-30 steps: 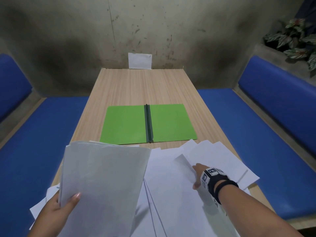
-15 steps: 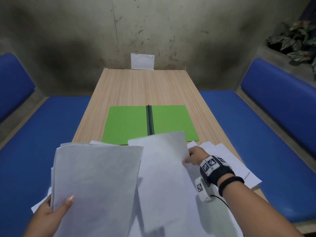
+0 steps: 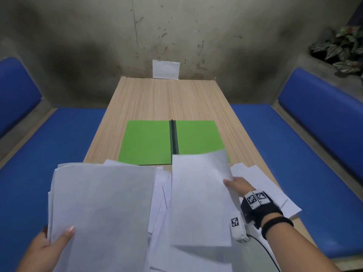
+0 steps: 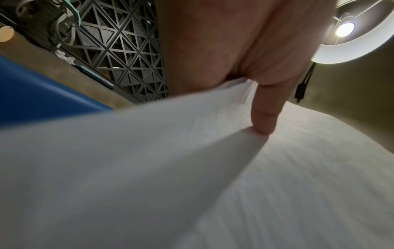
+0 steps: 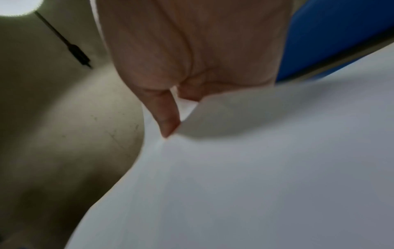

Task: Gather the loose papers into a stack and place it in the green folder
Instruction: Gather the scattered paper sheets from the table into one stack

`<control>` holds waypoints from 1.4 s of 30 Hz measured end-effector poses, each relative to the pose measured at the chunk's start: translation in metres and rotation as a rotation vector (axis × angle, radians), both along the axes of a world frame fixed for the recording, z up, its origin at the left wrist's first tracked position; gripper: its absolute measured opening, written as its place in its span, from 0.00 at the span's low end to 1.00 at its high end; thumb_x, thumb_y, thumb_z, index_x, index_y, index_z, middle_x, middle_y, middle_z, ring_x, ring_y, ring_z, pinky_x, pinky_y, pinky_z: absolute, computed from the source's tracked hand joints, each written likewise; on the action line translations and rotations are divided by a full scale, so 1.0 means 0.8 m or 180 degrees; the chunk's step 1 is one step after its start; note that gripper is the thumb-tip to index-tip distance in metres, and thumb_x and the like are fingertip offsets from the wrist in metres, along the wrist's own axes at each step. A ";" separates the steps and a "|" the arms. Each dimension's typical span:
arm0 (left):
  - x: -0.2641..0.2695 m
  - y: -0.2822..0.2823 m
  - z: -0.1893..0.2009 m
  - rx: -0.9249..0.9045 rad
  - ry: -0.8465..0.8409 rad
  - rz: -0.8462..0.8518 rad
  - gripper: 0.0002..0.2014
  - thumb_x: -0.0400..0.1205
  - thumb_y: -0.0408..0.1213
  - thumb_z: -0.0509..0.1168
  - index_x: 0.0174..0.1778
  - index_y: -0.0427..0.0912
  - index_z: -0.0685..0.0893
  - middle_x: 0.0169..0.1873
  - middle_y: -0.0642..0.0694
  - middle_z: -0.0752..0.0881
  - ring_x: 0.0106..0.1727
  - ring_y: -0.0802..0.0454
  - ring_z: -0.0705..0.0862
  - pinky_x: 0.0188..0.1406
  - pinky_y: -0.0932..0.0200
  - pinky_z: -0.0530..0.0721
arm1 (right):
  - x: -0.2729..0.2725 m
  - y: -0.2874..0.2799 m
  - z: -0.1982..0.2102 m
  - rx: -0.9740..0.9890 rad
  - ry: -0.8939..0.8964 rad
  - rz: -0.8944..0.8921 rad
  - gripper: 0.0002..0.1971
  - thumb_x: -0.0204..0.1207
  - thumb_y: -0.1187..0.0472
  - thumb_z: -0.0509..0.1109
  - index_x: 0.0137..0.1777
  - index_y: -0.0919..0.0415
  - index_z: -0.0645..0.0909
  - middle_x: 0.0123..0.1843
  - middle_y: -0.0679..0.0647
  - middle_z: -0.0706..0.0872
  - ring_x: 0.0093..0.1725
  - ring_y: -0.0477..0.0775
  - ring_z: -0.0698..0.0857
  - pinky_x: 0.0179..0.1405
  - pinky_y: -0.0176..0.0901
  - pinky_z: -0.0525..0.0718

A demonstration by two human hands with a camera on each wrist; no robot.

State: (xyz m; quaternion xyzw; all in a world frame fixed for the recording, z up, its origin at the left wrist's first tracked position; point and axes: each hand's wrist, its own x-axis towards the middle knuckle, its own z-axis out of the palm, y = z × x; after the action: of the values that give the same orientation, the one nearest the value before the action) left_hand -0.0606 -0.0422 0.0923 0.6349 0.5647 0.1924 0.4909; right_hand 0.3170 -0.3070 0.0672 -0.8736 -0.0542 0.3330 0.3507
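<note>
White papers point(image 3: 161, 195) scattered, green folder point(image 3: 147, 142) open flat

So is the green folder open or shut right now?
Open. The folder lies spread flat on the table, both green halves showing either side of the dark spine, nothing filed in it.

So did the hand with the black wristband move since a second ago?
Yes. The right hand came up off the loose papers with one sheet, whose far corner now covers the green folder.
</note>
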 end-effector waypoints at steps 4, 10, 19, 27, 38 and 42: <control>-0.003 -0.001 0.014 -0.0448 -0.0241 -0.0140 0.10 0.80 0.31 0.64 0.54 0.34 0.72 0.63 0.26 0.78 0.67 0.34 0.76 0.73 0.37 0.69 | -0.029 -0.022 -0.036 -0.0972 -0.0057 0.0212 0.16 0.74 0.54 0.66 0.56 0.64 0.79 0.51 0.57 0.82 0.50 0.59 0.83 0.48 0.43 0.79; 0.007 -0.007 0.001 -0.0122 0.0074 0.0004 0.22 0.77 0.30 0.68 0.66 0.26 0.76 0.59 0.29 0.81 0.65 0.27 0.77 0.67 0.39 0.71 | -0.072 -0.007 -0.067 -0.0700 -0.0129 -0.0722 0.31 0.66 0.60 0.72 0.69 0.60 0.65 0.60 0.59 0.77 0.47 0.57 0.74 0.43 0.42 0.74; 0.014 -0.018 0.010 -0.0267 -0.0044 -0.0144 0.18 0.77 0.35 0.69 0.62 0.36 0.78 0.52 0.35 0.82 0.54 0.33 0.80 0.64 0.36 0.75 | -0.071 0.003 -0.065 -0.0269 -0.0018 -0.0357 0.15 0.70 0.69 0.66 0.56 0.71 0.83 0.57 0.67 0.87 0.57 0.66 0.85 0.50 0.44 0.80; 0.045 -0.032 0.029 -0.0880 -0.0787 -0.0949 0.47 0.42 0.60 0.81 0.56 0.41 0.83 0.49 0.44 0.91 0.54 0.41 0.87 0.61 0.40 0.80 | -0.063 -0.022 0.029 0.1380 -0.0510 -0.0690 0.11 0.77 0.71 0.66 0.58 0.69 0.80 0.52 0.64 0.85 0.52 0.60 0.84 0.50 0.43 0.80; 0.117 -0.067 0.035 -0.1005 -0.1629 -0.1005 0.36 0.58 0.54 0.80 0.59 0.40 0.84 0.51 0.44 0.91 0.55 0.45 0.88 0.61 0.44 0.82 | -0.110 0.003 0.058 0.2901 0.0443 -0.0381 0.40 0.41 0.45 0.86 0.54 0.66 0.85 0.43 0.53 0.93 0.42 0.47 0.92 0.36 0.32 0.86; 0.128 -0.073 0.034 -0.0984 -0.1728 -0.0885 0.29 0.58 0.52 0.81 0.51 0.42 0.87 0.44 0.46 0.93 0.49 0.46 0.90 0.47 0.53 0.83 | -0.123 0.008 0.062 0.2730 0.0557 -0.0114 0.25 0.50 0.56 0.83 0.48 0.64 0.85 0.39 0.53 0.93 0.42 0.56 0.90 0.35 0.37 0.87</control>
State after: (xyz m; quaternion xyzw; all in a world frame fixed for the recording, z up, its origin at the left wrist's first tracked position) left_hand 0.0418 -0.1002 0.1197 0.5495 0.3440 0.1977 0.7352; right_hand 0.2189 -0.3005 0.1169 -0.6183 -0.1424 0.3470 0.6907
